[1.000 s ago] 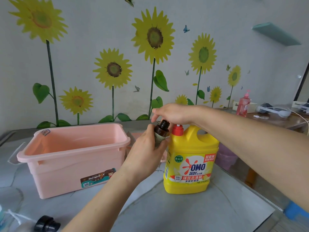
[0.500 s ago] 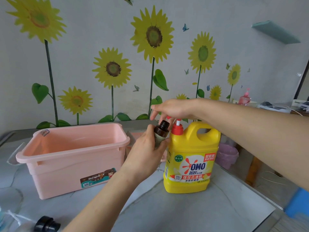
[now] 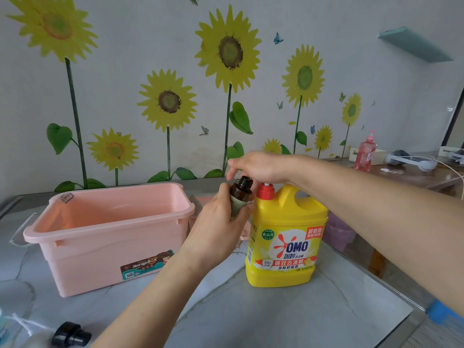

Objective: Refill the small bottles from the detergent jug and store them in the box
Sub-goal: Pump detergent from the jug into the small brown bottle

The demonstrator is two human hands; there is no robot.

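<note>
Two hands are engaged at the pump of the yellow OMO detergent jug (image 3: 285,237), which stands upright on the marble-patterned tabletop (image 3: 276,320). The left hand (image 3: 221,227) is closed around the body of a small brown bottle (image 3: 239,197), held upright with its open mouth just beside the red pump collar (image 3: 265,192). The right hand (image 3: 261,167) rests palm-down over the pump head, fingers curled loosely; the spout itself is hidden beneath it.

Handling notes:
- Small brown bottle: judged light and rigid; material cannot be confirmed. Grip at mid-body over the label, leaving the neck clear. Any detergent on the wall will likely make it slippery.
- Detergent jug: judged heavy and stable when full, with stiff plastic walls. Move it by the moulded handle (image 3: 301,197); during pumping, press straight down so the base does not tip.
- Pink storage box (image 3: 113,252): stands open, left of the jug, well apart from it; no bottles are visible inside. Lift by the rim.

A black cap (image 3: 70,335) lies at the near left table edge.
</note>
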